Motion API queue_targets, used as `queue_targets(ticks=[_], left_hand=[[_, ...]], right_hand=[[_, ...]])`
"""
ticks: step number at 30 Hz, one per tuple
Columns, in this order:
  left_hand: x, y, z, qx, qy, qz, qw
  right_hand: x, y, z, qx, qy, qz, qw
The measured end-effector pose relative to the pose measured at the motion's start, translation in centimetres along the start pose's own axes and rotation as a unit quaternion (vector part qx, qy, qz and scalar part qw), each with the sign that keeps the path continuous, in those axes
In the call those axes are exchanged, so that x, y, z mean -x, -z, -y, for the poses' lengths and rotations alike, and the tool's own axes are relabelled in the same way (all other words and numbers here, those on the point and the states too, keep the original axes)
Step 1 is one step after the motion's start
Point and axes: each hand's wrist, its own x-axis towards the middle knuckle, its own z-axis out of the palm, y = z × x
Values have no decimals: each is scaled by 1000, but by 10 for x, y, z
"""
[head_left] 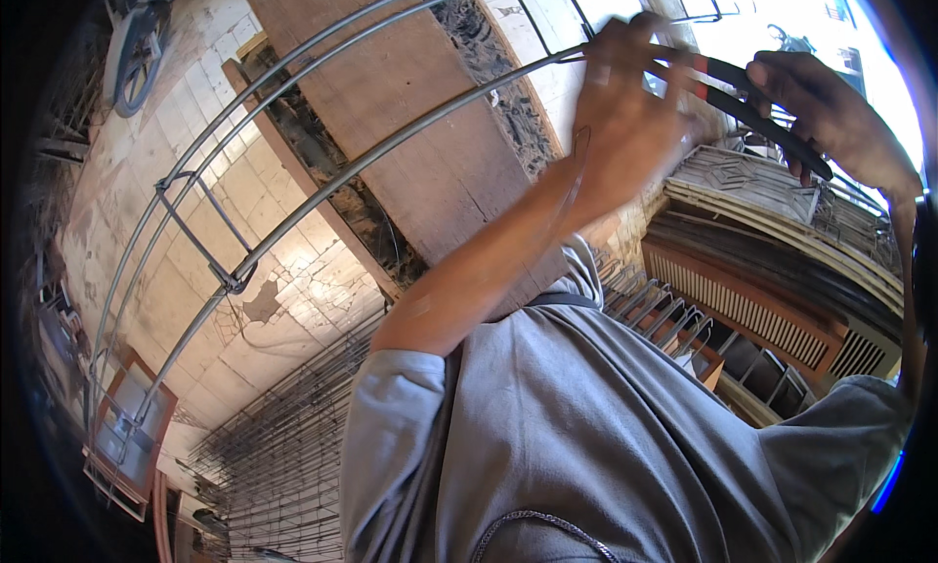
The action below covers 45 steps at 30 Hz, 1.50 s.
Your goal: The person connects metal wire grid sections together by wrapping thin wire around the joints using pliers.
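Note:
A long cage of curved grey steel rods (420, 125) runs from the lower left up to the top right. Square wire stirrups join the rods, one of them with a dark tied corner (233, 282). Up at the right end, my left hand (630, 109) is closed about the rod where a crosspiece meets it; motion blurs its fingers. A thin wire (576, 177) hangs beside that wrist. My right hand (816, 99) grips pincers (743, 109) with black and red handles. Their jaws point toward my left hand, which partly hides them.
Beneath the cage lies a brown wooden plank (430, 187) over a bench. Steel mesh (283, 456) rests on the cracked tile floor (318, 285) at lower left, near a wood-framed piece (147, 417). Stacked panels (752, 187) and a slatted wooden piece (733, 294) stand at right. A wheel (137, 80) shows at upper left.

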Motion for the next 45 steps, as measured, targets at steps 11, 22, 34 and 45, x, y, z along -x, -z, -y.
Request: queue_targets(ticks=[11, 22, 34, 45], left_hand=[[-28, -45, -15, -4, -17, 46, 999], [-41, -16, -3, 54, -52, 123, 989], [-9, -18, -34, 85, -18, -19, 996], [-28, -42, -17, -40, -5, 83, 996]], right_hand=[[14, -14, -19, 266, 220, -165, 924], [16, -38, -35, 559, 320, -291, 707], [18, -31, -35, 302, 293, -207, 883], [11, 10, -3, -65, -27, 25, 997]])
